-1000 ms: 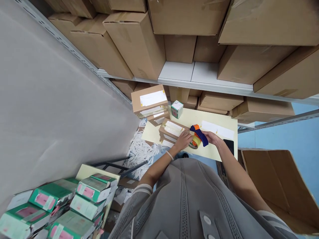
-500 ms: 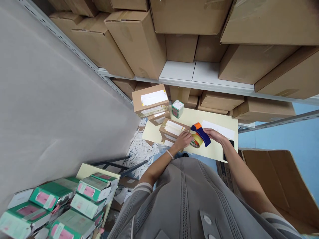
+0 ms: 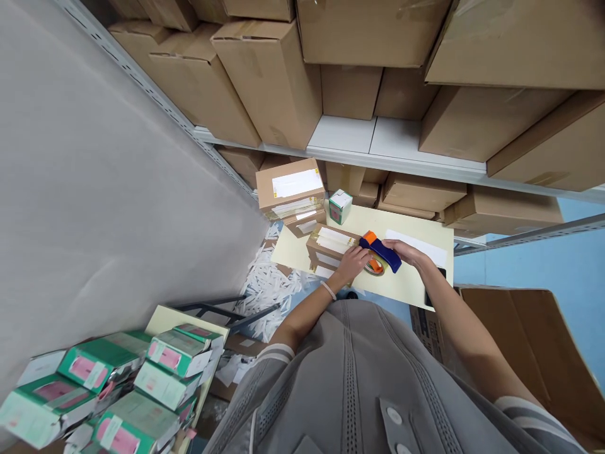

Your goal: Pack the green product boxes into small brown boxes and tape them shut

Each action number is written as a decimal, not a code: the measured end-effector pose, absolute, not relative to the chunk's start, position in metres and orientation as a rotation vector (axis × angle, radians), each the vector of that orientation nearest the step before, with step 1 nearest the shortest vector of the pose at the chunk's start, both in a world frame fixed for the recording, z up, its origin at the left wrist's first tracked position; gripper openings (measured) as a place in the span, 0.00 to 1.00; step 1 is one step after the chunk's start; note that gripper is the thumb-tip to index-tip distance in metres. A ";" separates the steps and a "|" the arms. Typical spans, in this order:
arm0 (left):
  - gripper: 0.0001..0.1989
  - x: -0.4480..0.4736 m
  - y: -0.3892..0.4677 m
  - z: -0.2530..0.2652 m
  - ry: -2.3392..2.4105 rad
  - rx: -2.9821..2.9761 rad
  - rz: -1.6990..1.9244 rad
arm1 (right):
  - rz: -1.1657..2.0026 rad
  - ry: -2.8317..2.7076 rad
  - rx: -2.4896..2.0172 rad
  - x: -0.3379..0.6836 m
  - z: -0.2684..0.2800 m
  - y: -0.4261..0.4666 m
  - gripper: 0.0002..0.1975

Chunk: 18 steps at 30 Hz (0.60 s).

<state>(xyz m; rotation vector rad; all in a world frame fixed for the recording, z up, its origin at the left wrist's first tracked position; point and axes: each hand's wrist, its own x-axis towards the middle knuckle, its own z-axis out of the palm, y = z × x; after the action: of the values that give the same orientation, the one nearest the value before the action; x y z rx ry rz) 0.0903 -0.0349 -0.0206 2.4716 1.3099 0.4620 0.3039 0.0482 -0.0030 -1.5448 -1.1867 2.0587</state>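
A blue and orange tape dispenser (image 3: pixel 385 252) is tilted above the pale table, gripped along its blue body by my right hand (image 3: pixel 405 251). Its roll of clear yellowish packing tape (image 3: pixel 382 267) faces my body. My left hand (image 3: pixel 353 263) has its fingers closed at the left edge of the roll; the fingertips are small and partly hidden. Just behind that hand stands a taped cardboard box (image 3: pixel 331 243) with white labels. Beyond it are a larger labelled carton (image 3: pixel 293 184) and a small green and white box (image 3: pixel 339 207).
White paper (image 3: pixel 416 246) and a dark phone-like object (image 3: pixel 435 287) lie on the table's right side. Shelves (image 3: pixel 340 133) of cartons rise behind. Shredded paper (image 3: pixel 267 284) covers the floor at left, green boxes (image 3: pixel 142 422) are stacked lower left, and an open carton (image 3: pixel 524 340) stands right.
The dispenser has turned in my right hand, its blue body now lying flatter over the roll. My left fingers stay at the roll. The whole view has shifted slightly.
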 end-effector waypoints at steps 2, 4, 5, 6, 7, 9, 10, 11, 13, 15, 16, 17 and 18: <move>0.18 0.091 -0.038 -0.019 1.327 2.448 0.462 | 2.031 -1.173 -1.542 0.302 -0.004 0.044 0.09; 0.18 0.092 -0.043 -0.018 1.354 2.444 0.489 | 2.011 -1.165 -1.530 0.300 -0.005 0.040 0.09; 0.17 0.092 -0.047 -0.018 1.369 2.445 0.508 | 2.004 -1.162 -1.525 0.299 -0.005 0.038 0.10; 0.17 0.092 -0.050 -0.018 1.402 2.439 0.527 | 1.997 -1.162 -1.521 0.298 -0.005 0.037 0.10; 0.17 0.093 -0.053 -0.017 1.452 2.423 0.544 | 1.991 -1.163 -1.520 0.297 -0.005 0.035 0.10; 0.16 0.094 -0.057 -0.017 1.572 2.374 0.563 | 1.972 -1.171 -1.523 0.294 -0.005 0.031 0.10; 0.15 0.094 -0.058 -0.017 1.633 2.343 0.567 | 1.957 -1.179 -1.527 0.293 -0.006 0.029 0.11; 0.14 0.095 -0.058 -0.017 1.690 2.304 0.570 | 1.938 -1.188 -1.531 0.292 -0.006 0.028 0.11; 0.11 0.097 -0.057 -0.016 1.794 2.195 0.597 | 1.887 -1.213 -1.545 0.288 -0.006 0.024 0.12; 0.09 0.098 -0.054 -0.017 1.912 2.046 0.681 | 1.812 -1.238 -1.571 0.283 -0.008 0.021 0.14; 0.11 0.099 -0.053 -0.018 1.962 1.978 0.745 | 1.763 -1.248 -1.589 0.279 -0.010 0.019 0.16; 0.13 0.099 -0.051 -0.019 1.995 1.930 0.812 | 1.708 -1.255 -1.612 0.275 -0.012 0.017 0.18; 0.16 0.098 -0.049 -0.020 2.011 1.901 0.871 | 1.648 -1.262 -1.640 0.271 -0.014 0.015 0.21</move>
<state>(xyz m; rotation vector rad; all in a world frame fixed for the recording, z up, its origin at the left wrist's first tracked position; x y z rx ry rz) 0.0980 -0.0494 -0.0203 1.9009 2.0112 0.8710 0.2707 0.0149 -0.0137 -1.6399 -1.2618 1.6485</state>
